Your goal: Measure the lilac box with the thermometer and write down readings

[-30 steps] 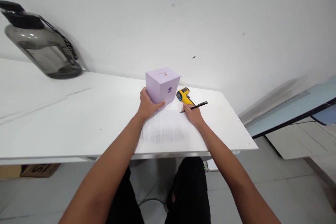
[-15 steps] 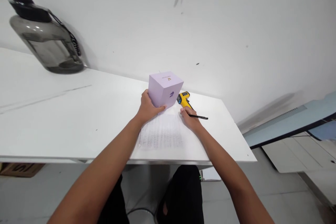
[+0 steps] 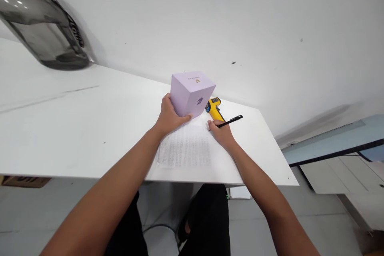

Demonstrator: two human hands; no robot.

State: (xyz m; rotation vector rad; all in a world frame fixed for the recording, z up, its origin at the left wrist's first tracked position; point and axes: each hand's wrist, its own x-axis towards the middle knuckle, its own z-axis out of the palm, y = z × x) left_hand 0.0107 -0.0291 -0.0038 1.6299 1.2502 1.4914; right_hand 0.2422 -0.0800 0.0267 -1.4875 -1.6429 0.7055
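My left hand [image 3: 171,118] grips a pale lilac box [image 3: 192,94] by its left side and lower front edge, with the thumb across the front. The box is tilted and carries a small dark purple mark and gold print on top. A black pen [image 3: 229,121] sits in the closed fingers of my right hand [image 3: 221,131], its rear end pointing up to the right. Beneath and in front of both hands lies a sheet of paper [image 3: 186,150] covered in rows of writing too blurred to read. Just beyond my right hand is a yellow and black infrared thermometer [image 3: 215,110], partly covered by that hand.
A large grey see-through water bottle [image 3: 48,32] stands at the far left against the wall. The white table [image 3: 75,136] ends at a right-hand edge near a light blue panel [image 3: 336,140]. Under the table's left side is a cardboard box [image 3: 25,181].
The pen has swung, so its rear end now points up to the right instead of slightly down. My left hand still holds the box; the whole view has shifted a little.
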